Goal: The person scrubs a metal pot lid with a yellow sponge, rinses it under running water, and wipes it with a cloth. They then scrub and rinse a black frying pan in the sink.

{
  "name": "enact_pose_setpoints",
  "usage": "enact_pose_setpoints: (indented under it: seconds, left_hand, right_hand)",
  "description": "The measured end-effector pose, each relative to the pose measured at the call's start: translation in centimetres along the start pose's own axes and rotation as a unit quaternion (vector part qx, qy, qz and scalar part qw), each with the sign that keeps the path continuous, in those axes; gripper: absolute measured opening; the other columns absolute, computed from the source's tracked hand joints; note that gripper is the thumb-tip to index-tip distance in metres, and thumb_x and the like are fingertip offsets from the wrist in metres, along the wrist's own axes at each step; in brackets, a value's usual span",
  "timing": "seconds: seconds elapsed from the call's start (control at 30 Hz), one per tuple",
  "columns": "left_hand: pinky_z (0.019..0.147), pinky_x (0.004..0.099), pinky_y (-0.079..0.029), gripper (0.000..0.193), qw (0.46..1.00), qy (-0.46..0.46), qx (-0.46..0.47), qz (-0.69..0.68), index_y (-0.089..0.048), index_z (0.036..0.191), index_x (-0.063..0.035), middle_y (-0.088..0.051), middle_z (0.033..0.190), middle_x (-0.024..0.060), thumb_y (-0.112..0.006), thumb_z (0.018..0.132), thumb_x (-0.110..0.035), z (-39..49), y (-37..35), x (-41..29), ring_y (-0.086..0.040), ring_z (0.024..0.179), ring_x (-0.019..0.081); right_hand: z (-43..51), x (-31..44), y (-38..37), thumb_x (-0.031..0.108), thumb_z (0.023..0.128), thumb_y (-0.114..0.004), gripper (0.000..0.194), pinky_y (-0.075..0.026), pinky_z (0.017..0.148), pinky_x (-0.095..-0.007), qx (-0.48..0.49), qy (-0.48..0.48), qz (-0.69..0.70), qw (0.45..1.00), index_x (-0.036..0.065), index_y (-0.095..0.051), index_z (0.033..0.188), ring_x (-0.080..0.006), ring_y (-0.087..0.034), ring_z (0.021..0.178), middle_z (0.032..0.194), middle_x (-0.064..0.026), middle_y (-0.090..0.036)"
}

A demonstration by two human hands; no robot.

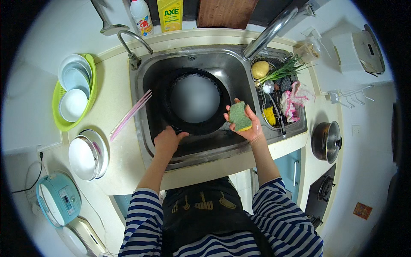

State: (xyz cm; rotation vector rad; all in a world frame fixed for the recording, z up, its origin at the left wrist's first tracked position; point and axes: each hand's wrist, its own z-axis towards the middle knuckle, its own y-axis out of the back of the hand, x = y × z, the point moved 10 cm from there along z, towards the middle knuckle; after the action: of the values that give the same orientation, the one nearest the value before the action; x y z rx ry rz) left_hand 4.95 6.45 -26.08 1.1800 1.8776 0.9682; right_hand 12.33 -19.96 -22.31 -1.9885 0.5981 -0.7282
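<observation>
A black wok-like pan point(226, 106) lies in the left, larger basin of a stainless-steel sink point(237, 64). Its middle is blurred, so what is inside cannot be made out. My left hand point(167, 140) grips the pan at its near-left edge, where a handle seems to be, mostly hidden by the fingers. Over the right side of the basin, my right hand point(253, 123) holds a sponge point(240, 116) with a green scouring side facing up and a yellow underside. The sponge is apart from the pan, and the right hand looks wet.
A chrome faucet point(271, 32) reaches in from the back right, a thin tap point(135, 45) from the back left. The small basin holds a potato point(260, 69), scallions point(282, 71), a ladle point(268, 86) and cloths. Chopsticks point(131, 114) lie at the left rim, near stacked bowls point(83, 157).
</observation>
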Motion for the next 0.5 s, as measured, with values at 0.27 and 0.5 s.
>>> enact_pose_setpoints:
  seconds: [0.27,0.5]
  left_hand:
    - [0.074,0.0465,-0.056,0.083,0.999,0.027,0.018,-0.029,-0.06,0.1,0.0027,-0.07,0.088,0.0219,-0.058,0.075,-0.077,-0.1,0.2,0.0,-0.07,0.088,0.0378]
    - [0.072,0.0462,-0.056,0.088,0.999,0.041,0.01,0.011,-0.06,0.103,0.0019,-0.071,0.086,0.0201,-0.053,0.073,-0.081,-0.1,0.1,-0.1,-0.07,0.086,0.0377]
  right_hand:
    - [0.8,5.2,2.6,0.023,0.099,-0.055,0.027,-0.049,0.071,-0.032,-0.05,0.055,-0.142,0.987,0.015,-0.054,0.125,-0.0226,-0.06,0.098,0.128,-0.0092,-0.059]
    - [-0.4,5.1,8.4,0.017,0.097,-0.06,0.018,-0.049,0.067,-0.0301,-0.226,0.024,-0.511,0.829,0.009,-0.057,0.114,-0.0133,-0.058,0.075,0.095,-0.0006,-0.063]
